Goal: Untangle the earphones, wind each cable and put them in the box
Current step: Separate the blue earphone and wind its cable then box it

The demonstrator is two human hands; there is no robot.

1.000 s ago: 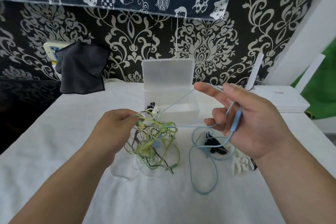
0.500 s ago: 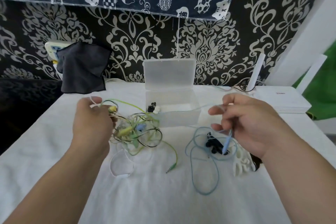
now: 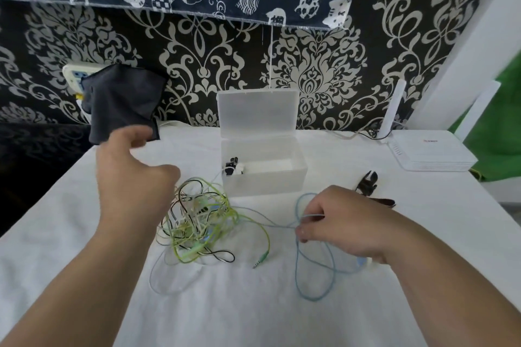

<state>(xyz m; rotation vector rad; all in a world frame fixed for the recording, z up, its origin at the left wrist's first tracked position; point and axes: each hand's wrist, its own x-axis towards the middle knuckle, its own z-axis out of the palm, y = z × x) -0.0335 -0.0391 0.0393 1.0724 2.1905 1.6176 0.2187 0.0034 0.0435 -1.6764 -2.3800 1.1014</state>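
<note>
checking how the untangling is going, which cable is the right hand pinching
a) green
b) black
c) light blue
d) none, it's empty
c: the right hand has its fingertips closed on the light blue cable, whose loops trail below it, apart from the green and black tangle.

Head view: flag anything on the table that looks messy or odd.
The earphone cables lie in one knotted heap by the open box; a green jack plug trails loose, and a blue cable sprawls from the heap to the right hand pinching it.
</note>
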